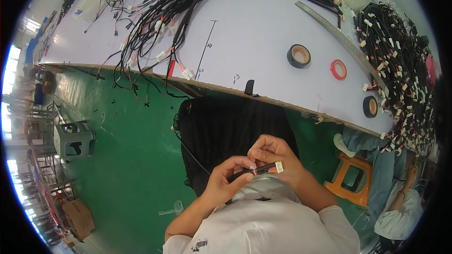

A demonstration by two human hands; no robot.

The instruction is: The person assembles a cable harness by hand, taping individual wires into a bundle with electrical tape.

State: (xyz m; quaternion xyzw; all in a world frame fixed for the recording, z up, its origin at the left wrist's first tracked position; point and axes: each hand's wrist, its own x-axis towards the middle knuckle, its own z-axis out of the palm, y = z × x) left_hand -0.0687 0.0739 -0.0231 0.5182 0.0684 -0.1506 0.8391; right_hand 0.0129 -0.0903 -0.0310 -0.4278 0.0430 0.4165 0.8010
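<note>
Close to my chest, my left hand (225, 181) grips a black sheathed cable (249, 172) whose end splits into thin red and orange wires. My right hand (275, 156) pinches those wires just behind a small white connector (279, 167) at the tip. The two hands touch each other around the cable end. The cable's black tail runs down under my left hand and is hidden there. Below the hands lies my white shirt (263, 216).
A long white workbench (254, 33) carries bundles of black wire harness (188, 0), a black tape roll (299, 56), a red tape roll (338, 69), another black roll (370, 107) and a metal ruler (339, 35). Green floor (127, 160), grey stool (73, 140), orange stool (354, 178), a seated person (395, 207).
</note>
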